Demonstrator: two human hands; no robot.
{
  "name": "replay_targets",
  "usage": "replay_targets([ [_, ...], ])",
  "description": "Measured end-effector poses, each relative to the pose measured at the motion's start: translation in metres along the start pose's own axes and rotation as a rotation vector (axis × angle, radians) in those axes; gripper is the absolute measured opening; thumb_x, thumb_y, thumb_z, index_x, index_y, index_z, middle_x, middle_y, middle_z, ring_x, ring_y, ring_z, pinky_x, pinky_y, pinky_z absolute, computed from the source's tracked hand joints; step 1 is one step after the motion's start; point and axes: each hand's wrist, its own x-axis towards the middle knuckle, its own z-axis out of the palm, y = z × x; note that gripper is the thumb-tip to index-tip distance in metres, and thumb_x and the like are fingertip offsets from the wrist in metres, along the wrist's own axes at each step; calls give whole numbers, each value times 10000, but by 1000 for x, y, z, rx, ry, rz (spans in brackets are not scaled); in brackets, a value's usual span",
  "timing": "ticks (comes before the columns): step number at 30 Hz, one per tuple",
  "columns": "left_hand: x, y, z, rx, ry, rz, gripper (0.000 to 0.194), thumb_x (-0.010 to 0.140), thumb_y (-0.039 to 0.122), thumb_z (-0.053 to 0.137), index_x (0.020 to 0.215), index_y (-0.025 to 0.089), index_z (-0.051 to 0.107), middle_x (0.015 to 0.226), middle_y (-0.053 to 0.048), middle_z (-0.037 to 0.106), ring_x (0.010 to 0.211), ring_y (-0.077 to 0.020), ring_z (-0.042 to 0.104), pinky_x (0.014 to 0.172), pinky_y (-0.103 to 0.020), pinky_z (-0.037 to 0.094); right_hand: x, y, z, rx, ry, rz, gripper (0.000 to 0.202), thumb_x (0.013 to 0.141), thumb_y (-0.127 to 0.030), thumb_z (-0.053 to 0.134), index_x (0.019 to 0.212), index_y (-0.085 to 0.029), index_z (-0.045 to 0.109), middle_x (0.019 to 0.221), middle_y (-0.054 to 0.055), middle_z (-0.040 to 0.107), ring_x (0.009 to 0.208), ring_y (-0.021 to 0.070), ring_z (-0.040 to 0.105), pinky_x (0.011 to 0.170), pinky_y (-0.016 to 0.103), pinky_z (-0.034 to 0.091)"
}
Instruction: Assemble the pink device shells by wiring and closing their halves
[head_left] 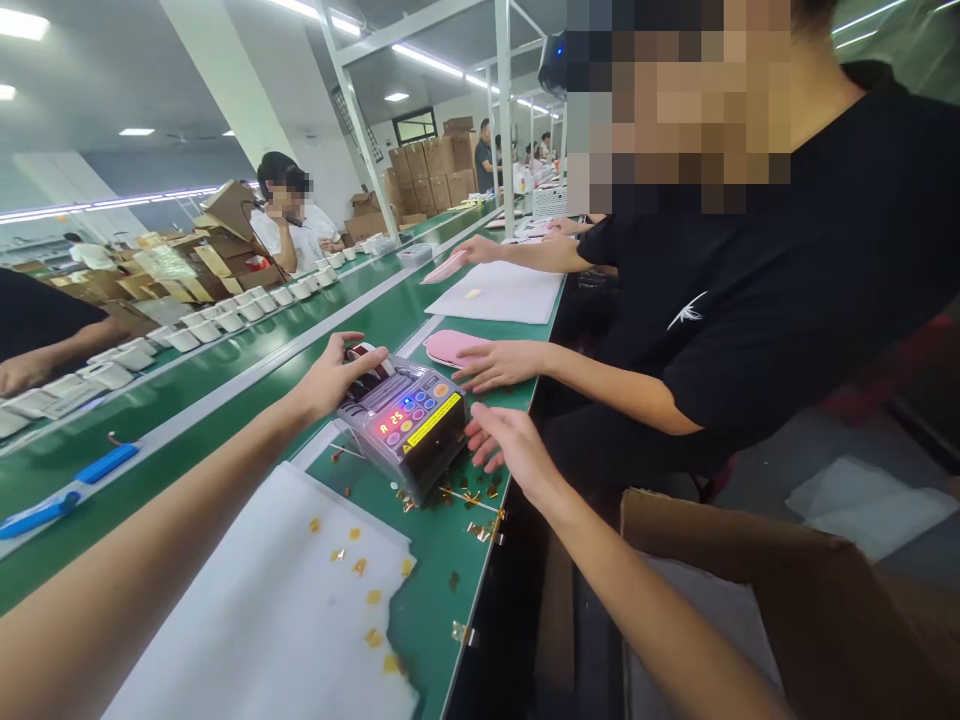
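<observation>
A dark tape dispenser with a red "A 25" display and a yellow label, the machine (409, 415), stands on the green table (442, 560). My left hand (337, 372) reaches over its far left end, thumb and fingers apart around the reel part; whether the fingertips grip anything is hidden. Close to the machine's right side is my right hand (514, 445), its fingers apart and slightly curled, holding nothing. Small amber tape pieces (471, 497) lie around the machine's base. More of them stick to a white foam sheet (262, 590) in front.
Beside me, a person in black (750, 280) rests one hand by a pink case (454, 347) and holds a pink piece (444, 268). White parts (199, 328) line the far side. Blue tools (105, 463) lie left; a cardboard box (750, 560) stands lower right.
</observation>
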Motion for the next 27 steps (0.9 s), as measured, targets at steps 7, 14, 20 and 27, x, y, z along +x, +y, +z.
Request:
replay_targets([
  [7, -2, 0, 0, 31, -2, 26, 897, 684, 734, 582, 1346, 157, 398, 1062, -120, 646, 948, -302, 613, 735, -388, 471, -10, -7, 13, 106, -88, 134, 325, 742, -459, 655, 699, -137, 646, 637, 40, 648, 480, 97, 589, 411, 173, 410],
  [14, 3, -6, 0, 37, -12, 37, 923, 650, 774, 567, 1325, 164, 413, 1083, -123, 649, 1027, -323, 592, 771, -401, 454, -10, -8, 16, 174, -65, 142, 203, 612, -341, 695, 666, -155, 635, 610, 13, 645, 487, 92, 582, 447, 180, 429],
  [20, 6, -9, 0, 38, 5, 51, 905, 640, 797, 574, 1287, 174, 459, 1081, -126, 657, 1021, -327, 598, 727, -386, 460, -11, -7, 19, 193, -30, 115, 229, 524, -350, 692, 630, -159, 625, 552, -8, 609, 438, 78, 526, 417, 186, 382],
  [27, 8, -14, -1, 27, -7, 45, 815, 687, 766, 590, 1254, 192, 476, 1073, -115, 673, 979, -309, 617, 684, -360, 467, -19, -6, 21, 194, 45, 114, 222, 512, -359, 680, 592, -166, 606, 518, -20, 567, 411, 68, 467, 397, 196, 340],
])
